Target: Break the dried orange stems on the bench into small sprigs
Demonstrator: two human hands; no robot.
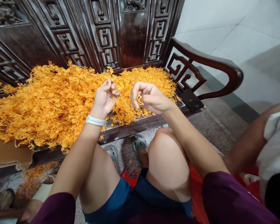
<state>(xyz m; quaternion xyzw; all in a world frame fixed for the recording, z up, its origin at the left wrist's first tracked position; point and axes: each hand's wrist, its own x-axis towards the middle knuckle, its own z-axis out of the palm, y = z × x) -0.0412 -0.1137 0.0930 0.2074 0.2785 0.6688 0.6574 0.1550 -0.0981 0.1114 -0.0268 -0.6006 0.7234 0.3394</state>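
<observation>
A large heap of small orange plastic sprigs (60, 102) with thin stems and branching ends covers the bench seat. My left hand (106, 96), with a pale watch strap (95, 120) at its wrist, is held up in front of the heap. Its fingers pinch a sprig (110, 71) whose branched top sticks up above the fingertips. To its right, apart from it, my right hand (148, 97) has its fingers curled in. A bit of orange plastic sprig (139, 99) shows between the thumb and fingers there.
The dark carved wooden bench (134, 40) has a curved armrest (210, 62) at right. A dark phone (191, 100) lies on the seat's right end. At lower left is a cardboard box (7, 155). Other people's limbs show at the left and right edges, including an arm (247, 143).
</observation>
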